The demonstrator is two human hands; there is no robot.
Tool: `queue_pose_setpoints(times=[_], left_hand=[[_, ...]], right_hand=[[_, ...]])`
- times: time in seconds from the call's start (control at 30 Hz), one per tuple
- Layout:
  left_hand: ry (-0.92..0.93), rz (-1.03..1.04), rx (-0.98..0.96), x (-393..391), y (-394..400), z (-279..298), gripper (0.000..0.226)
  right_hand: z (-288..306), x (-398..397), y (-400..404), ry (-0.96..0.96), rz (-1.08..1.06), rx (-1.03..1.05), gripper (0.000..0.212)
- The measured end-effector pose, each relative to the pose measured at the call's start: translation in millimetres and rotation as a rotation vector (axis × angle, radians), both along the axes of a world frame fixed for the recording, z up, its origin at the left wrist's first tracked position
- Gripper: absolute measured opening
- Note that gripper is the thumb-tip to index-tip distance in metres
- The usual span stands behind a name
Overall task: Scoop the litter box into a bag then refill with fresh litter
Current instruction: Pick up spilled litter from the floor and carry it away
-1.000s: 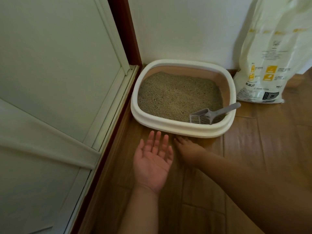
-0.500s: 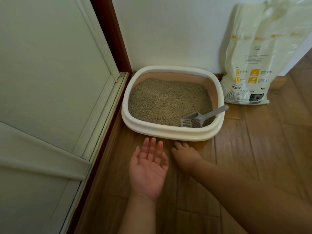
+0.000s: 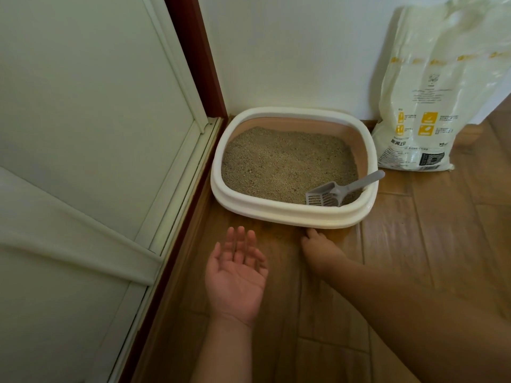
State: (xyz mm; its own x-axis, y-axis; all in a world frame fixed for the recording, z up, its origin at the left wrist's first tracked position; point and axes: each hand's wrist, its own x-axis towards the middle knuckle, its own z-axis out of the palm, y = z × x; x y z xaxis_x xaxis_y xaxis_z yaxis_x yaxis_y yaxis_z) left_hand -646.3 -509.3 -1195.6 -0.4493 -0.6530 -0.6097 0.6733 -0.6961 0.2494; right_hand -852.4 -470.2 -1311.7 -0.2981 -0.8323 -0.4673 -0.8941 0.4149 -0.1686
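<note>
Since a second ago my right hand (image 3: 320, 251) slides right along the litter box (image 3: 293, 214), fingertips at its near rim, gripping nothing; left hand (image 3: 235, 277) stays palm-up, empty. Scoop (image 3: 340, 189) sits untouched in the near-right corner: I judge scooping unstarted.

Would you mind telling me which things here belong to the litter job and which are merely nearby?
For the job:
- cream plastic litter box holding grey-brown litter
- grey slotted plastic scoop, lying in the box, handle on the rim
- white printed litter bag, leaning on the wall
- left hand, palm up, holding nothing
- right hand, by the box

Merely nearby:
- pale panelled door
- wooden floor
</note>
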Motion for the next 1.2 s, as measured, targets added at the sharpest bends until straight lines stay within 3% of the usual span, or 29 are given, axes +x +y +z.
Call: queue_pose_setpoints(times=[0.07, 0.2, 0.4, 0.6, 0.67, 0.73, 0.87, 1.1, 1.2], left_hand=[[-0.012, 0.001, 0.017, -2, 0, -1, 0.041], [0.004, -0.024, 0.012, -13, -2, 5, 0.04], [0.017, -0.056, -0.007, -21, -7, 8, 0.038], [-0.03, -0.021, -0.054, -17, -17, 13, 0.042], [-0.039, -0.028, -0.058, -22, -18, 11, 0.042], [-0.017, -0.056, -0.056, -31, -18, 11, 0.044], [0.082, -0.094, -0.09, -44, -19, 20, 0.051], [0.183, -0.081, -0.113, -49, -21, 27, 0.045], [0.228, -0.062, -0.117, -46, -25, 23, 0.046]], right_hand=[[-3, 2, 6, -0.009, -0.003, 0.002, 0.033], [-8, 0, 19, -0.013, 0.016, 0.052, 0.046], [11, -2, 21, -0.064, 0.015, 0.053, 0.02], [91, 6, -11, -0.296, -0.157, -0.443, 0.016], [129, 17, -15, -0.366, -0.102, -0.591, 0.018], [160, 29, -13, -0.423, 0.051, -0.613, 0.021], [178, 39, -5, -0.238, 0.341, -0.588, 0.023], [167, 40, 1, -0.102, 0.312, -0.642, 0.04], [177, 45, 0, -0.155, 0.343, -0.674, 0.039]])
